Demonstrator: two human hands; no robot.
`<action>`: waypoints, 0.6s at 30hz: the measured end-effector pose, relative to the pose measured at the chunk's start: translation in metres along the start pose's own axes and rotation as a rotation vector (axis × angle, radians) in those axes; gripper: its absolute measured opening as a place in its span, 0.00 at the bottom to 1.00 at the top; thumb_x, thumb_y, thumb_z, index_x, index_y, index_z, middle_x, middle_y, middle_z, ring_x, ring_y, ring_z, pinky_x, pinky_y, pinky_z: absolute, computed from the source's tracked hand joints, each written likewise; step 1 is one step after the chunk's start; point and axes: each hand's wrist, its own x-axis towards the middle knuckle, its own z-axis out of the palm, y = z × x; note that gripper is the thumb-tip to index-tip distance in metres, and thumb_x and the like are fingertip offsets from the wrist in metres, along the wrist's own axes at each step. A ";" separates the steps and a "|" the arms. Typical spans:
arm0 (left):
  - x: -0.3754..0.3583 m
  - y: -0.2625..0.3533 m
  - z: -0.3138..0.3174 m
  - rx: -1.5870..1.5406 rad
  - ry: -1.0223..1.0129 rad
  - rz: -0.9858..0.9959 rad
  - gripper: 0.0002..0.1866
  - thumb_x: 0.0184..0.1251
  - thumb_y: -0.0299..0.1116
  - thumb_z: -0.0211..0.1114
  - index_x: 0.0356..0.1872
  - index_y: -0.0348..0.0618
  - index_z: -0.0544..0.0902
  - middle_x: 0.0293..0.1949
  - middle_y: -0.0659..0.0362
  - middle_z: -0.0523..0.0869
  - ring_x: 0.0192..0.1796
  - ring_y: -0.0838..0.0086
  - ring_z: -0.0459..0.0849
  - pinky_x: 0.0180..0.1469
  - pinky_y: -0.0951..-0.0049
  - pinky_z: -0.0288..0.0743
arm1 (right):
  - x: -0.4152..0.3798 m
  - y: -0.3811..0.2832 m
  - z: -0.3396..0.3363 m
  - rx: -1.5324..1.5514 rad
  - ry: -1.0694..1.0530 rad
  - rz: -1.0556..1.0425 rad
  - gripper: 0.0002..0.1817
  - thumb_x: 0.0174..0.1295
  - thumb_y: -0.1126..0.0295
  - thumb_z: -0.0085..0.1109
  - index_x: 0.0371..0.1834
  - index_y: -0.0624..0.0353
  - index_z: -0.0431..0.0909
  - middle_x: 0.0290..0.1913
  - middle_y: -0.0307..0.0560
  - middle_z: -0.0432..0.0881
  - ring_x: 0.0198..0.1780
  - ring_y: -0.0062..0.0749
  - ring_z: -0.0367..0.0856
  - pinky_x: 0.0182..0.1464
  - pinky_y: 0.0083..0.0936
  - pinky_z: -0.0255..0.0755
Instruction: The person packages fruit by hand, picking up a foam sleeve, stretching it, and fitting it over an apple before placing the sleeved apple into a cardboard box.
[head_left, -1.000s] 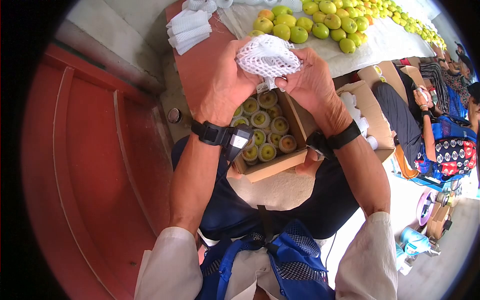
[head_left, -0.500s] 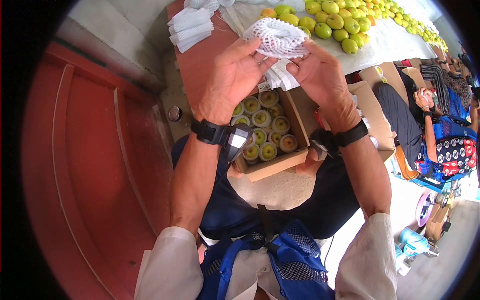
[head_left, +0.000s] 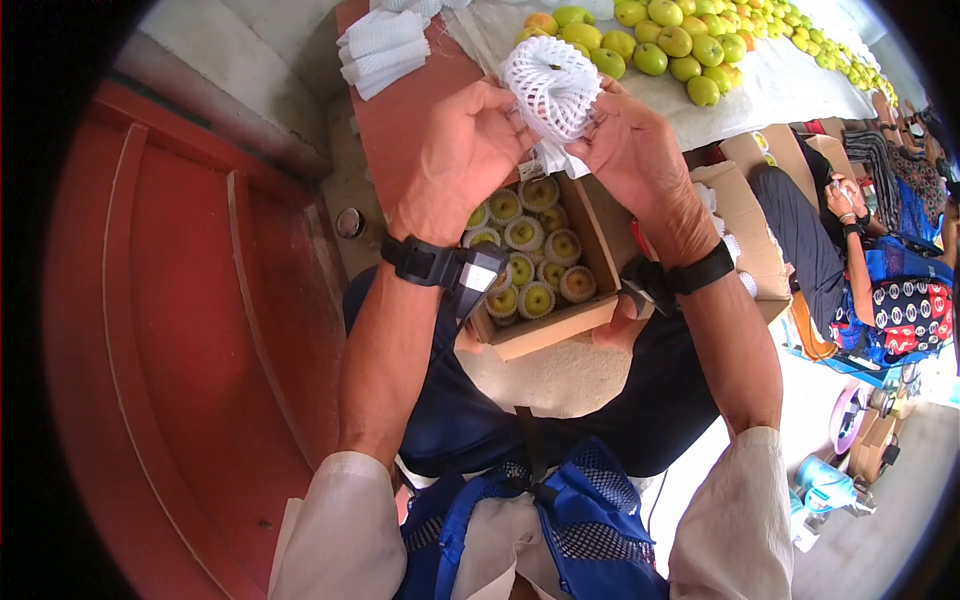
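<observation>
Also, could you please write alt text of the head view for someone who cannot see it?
A person's left hand and right hand hold a white foam net near an open cardboard box of foam-wrapped apples. Beyond, loose, mostly green apples lie on a white sheet.

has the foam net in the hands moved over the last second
Yes: judged against the apple pile, the foam net has moved away from the wearer, and it now hides more of the pile's near edge.

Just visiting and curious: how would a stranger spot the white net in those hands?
Find the box of fruit. Above it, the left hand and right hand hold the net: rounded and puckered, unlike the flattened white stack at upper left.
</observation>
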 end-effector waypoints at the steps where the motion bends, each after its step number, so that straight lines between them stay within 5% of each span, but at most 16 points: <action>1: -0.001 -0.001 0.002 0.056 0.051 0.014 0.20 0.70 0.26 0.55 0.61 0.32 0.76 0.60 0.53 0.82 0.62 0.62 0.80 0.69 0.57 0.70 | -0.001 -0.001 0.003 -0.019 0.003 -0.005 0.19 0.73 0.70 0.48 0.66 0.60 0.71 0.61 0.46 0.81 0.56 0.31 0.81 0.50 0.28 0.74; 6: 0.000 -0.003 -0.002 0.352 0.194 0.092 0.16 0.77 0.32 0.56 0.58 0.32 0.79 0.57 0.56 0.85 0.60 0.70 0.81 0.65 0.66 0.73 | 0.003 0.004 -0.008 -0.149 0.045 -0.039 0.19 0.73 0.71 0.50 0.65 0.59 0.72 0.58 0.44 0.83 0.52 0.28 0.83 0.46 0.26 0.74; 8: -0.001 -0.003 -0.004 0.790 0.325 0.161 0.16 0.79 0.35 0.56 0.57 0.34 0.81 0.52 0.59 0.87 0.56 0.75 0.81 0.56 0.71 0.75 | 0.004 0.004 -0.011 -0.197 0.084 -0.056 0.18 0.72 0.70 0.52 0.64 0.58 0.74 0.54 0.41 0.85 0.49 0.25 0.84 0.45 0.24 0.74; 18: -0.010 -0.003 0.015 0.964 0.352 0.172 0.20 0.76 0.40 0.66 0.58 0.33 0.81 0.48 0.59 0.87 0.46 0.80 0.81 0.45 0.75 0.75 | 0.006 0.003 -0.013 -0.408 0.219 -0.105 0.14 0.71 0.70 0.58 0.58 0.58 0.79 0.48 0.38 0.86 0.43 0.21 0.81 0.43 0.20 0.72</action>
